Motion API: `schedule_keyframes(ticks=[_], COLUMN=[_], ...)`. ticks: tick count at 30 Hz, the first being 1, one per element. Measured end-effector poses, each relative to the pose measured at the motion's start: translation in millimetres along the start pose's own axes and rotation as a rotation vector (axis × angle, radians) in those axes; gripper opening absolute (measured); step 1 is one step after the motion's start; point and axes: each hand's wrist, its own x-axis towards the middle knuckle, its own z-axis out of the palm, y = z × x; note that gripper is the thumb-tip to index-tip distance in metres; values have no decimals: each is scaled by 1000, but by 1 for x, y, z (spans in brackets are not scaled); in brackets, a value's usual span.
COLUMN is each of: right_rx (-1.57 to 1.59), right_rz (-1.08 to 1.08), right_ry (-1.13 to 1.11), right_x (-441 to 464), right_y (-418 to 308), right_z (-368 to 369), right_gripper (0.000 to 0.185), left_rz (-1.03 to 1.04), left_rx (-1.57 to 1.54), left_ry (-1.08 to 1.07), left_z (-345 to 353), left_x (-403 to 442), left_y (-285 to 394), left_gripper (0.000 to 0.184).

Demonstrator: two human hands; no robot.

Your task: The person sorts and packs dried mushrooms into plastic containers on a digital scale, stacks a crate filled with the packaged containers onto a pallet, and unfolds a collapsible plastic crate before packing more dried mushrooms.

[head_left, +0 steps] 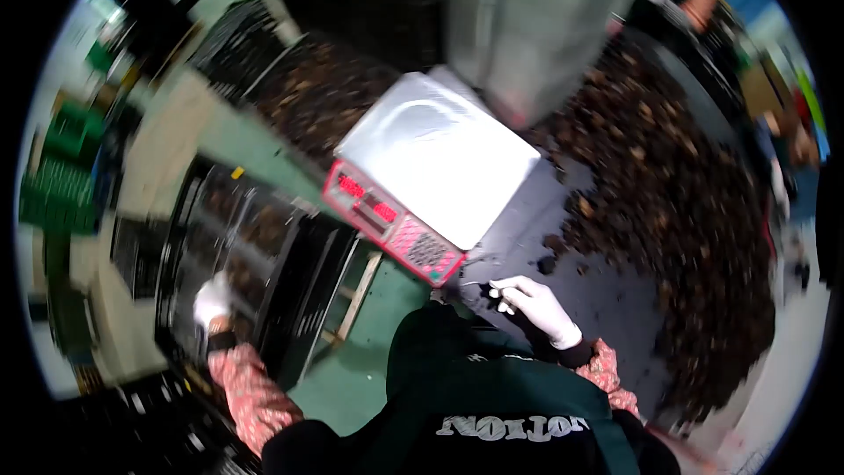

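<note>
Because blur hides whether the left hand (213, 301) grips the clear packs (262, 227) in the black crate (283, 280), level, gentle handling seems best; the right hand (534, 303) bends its fingers near the scale (435, 167), hold unclear.

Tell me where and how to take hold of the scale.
Probably by both ends of its red housing rather than the flat silver pan, coming from the near side: that long face is exposed, while the translucent container stands behind and the dark pile lies to the right.
</note>
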Motion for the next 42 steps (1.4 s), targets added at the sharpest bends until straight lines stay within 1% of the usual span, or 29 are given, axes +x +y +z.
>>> schedule_keyframes(ticks=[2,4,5,6,7,8,10,11,12,14,15,16,18,20,21,22,24,25,26,28,32,34,36,37,38,39,40,41,42], right_rx=[-166,-200,-310,-433,-423,-399,-702,-725,-716,-678,-666,-631,-581,-553,-584,-572,-574,-591,-591,-638,-631,-1133,-801,-559,-654,-776,-898,-1013,-1041], right_rz=[-13,-12,-198,-379,-318,-304,-236,-189,-181,-136,-137,-113,-80,-65,-75,-71,-147,-168,-169,-157,-270,-617,-809,-490,-544,-496,-441,-518,-357], right_ry=[109,244,303,354,398,450,479,508,524,585,594,644,700,775,779,786,807,807,802,759,740,1011,1074,1067,1087,1095,1103,1129,1069], right_x=[-12,-19,-21,-24,-34,-38,-46,-51,-55,-62,-65,-68,-78,-84,-85,-83,-82,-79,-74,-65,-36,-12,9,15,28,37,45,58,62], right_y=[-1,16,33,44,41,46,57,60,67,82,87,92,103,113,119,121,122,121,119,111,85,77,58,39,36,29,24,28,23], right_z=[-4,-10,-14,-16,-13,-16,-20,-20,-22,-26,-27,-29,-32,-35,-38,-39,-44,-45,-48,-54,-80,-101,-123,-121,-132,-137,-142,-148,-150], right_gripper=[24,24,25,27,27,27,27,26,26,27,27,28,29,30,30,30,29,27,27,25,23,18,18,19,22,25,28,34,31], left_rz=[107,696,811,955,1107,1258,1627,1759,1821,1953,1853,1868,1786,1717,1887,1805,1926,1967,1906,1906,1884,1750,1640,1594,1611,1631,1491,1468,1505], left_rx=[-91,-269,-523,-694,-855,-963,-1118,-1163,-1001,-1021,-903,-867,-917,-791,-940,-647,-633,-583,-521,-535,-774,-937,-1312,-1480,-1505,-1697,-1397,-1442,-1287], left_ry=[220,458,276,257,215,314,566,674,1011,1027,992,919,741,434,279,304,129,145,100,-29,-27,49,164,223,273,346,656,686,881], left_z=[-38,-48,-78,-100,-123,-152,-198,-220,-245,-277,-285,-287,-292,-313,-315,-335,-337,-339,-343,-347,-344,-355,-354,-345,-344,-306,-290,-259,-225], left_x=[3,28,0,-28,-58,-107,-161,-189,-203,-233,-242,-239,-235,-234,-227,-214,-215,-215,-216,-208,-201,-191,-185,-185,-156,-206,-197,-213,-200], left_y=[46,105,156,202,248,290,358,387,415,468,490,523,565,573,586,601,600,598,599,604,599,592,563,540,523,480,447,421,400], left_gripper=[61,43,30,25,21,21,22,22,22,26,28,28,28,31,30,30,31,30,29,27,27,27,30,32,35,33,29,22,17])
